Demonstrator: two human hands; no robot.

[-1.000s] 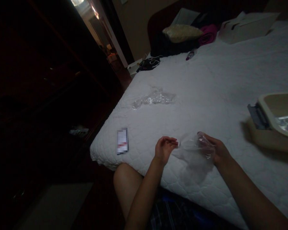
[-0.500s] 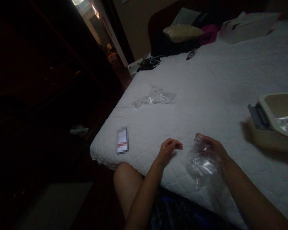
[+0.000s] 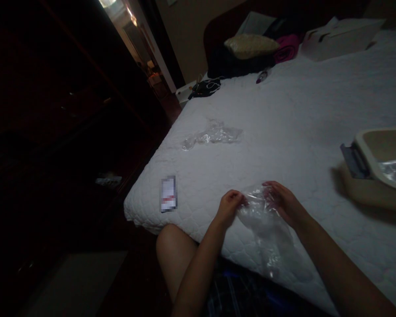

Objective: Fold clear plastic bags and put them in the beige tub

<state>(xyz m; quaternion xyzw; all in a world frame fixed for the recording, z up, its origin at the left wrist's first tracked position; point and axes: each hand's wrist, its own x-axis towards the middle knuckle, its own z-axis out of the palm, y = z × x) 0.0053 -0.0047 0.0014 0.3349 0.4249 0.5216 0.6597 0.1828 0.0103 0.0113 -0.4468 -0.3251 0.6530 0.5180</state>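
Pretty dark bedroom, with the only real light coming through a doorway (image 3: 137, 44) at the upper left of the frame, and a big bed (image 3: 303, 132) with a white quilted cover filling the middle and right. Down in the lower middle, just right of center, is a crumpled clear plastic bag (image 3: 270, 233), stretched between two bare hands and hanging down toward the bottom of the frame. Left hand (image 3: 229, 206) has its fingertips pinched in on the bag's upper left edge. Right hand (image 3: 284, 202) is curled with its fingers on the upper right part, and some of the film covers the fingertips, so I can't tell exactly how they grip it. Another piece of clear plastic (image 3: 213, 135) lies flat-ish on the cover around upper center, well apart from the hands. Left of the hands there's a pixelated rectangular item (image 3: 168, 193) near the bed's edge, and at the right edge of the frame sits a cream tub (image 3: 359, 187) with a grey clip and something shiny and see-through in it. Up top you've got a yellowish cushion (image 3: 251, 46), a magenta roll of cloth (image 3: 286, 47) right beside it, and a white box (image 3: 343, 42).
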